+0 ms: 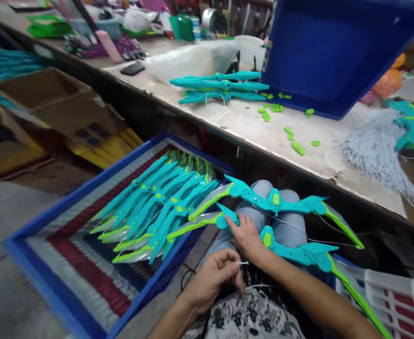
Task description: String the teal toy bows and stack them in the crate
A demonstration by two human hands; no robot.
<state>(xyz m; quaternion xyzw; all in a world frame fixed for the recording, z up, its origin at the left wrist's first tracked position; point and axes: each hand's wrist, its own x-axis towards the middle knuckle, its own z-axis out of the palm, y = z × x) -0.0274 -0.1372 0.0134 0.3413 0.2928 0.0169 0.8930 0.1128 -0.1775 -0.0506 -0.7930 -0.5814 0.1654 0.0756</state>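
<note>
Two turquoise and lime-green toy bows lie across my lap. The nearer toy bow (288,252) has my right hand (247,235) closed on its left part, by the joint of the green limb; that hand hides some of its body. The farther toy bow (259,200) rests over my knees, its white string hanging loosely along it. Just below my right hand, my left hand (219,275) pinches a thin white string (244,263), whose short end sticks out past the fingertips. More of the string shows beneath the hand, against my patterned clothing.
A blue-rimmed tray (76,190) on my left holds several toy bows (161,202) in a row. On the table (238,132) are stacked turquoise bows (221,87), small green pieces (288,132), a blue bin (320,56) and a bundle of white strings (376,150). A white basket (386,292) stands at right.
</note>
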